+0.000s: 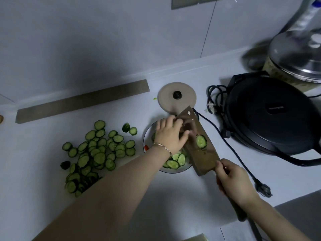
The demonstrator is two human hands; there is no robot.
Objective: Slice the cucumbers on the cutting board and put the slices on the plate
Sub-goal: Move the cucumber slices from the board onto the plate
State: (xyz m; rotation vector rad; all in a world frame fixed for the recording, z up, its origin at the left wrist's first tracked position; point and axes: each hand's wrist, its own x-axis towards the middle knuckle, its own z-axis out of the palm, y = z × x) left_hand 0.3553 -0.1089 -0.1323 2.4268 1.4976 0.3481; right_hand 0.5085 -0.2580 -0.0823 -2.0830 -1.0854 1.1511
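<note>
My right hand (232,180) grips the handle of a broad cleaver (199,146), whose blade lies flat and tilted over the white plate (147,132). One cucumber slice (201,141) clings to the blade. My left hand (171,134), with a bracelet at the wrist, rests open on the blade's far end above the plate, fingers spread. Several slices (175,161) lie in the plate below the blade. A large heap of cucumber slices (97,153) covers the white surface to the left, partly hidden by my left forearm. No whole cucumber is in view.
A beige round lid (176,98) with a black knob lies behind the plate. At the right stand a black electric cooker (271,115) and a steel lidded pot (295,56). A black power cord with plug (262,188) trails across the counter.
</note>
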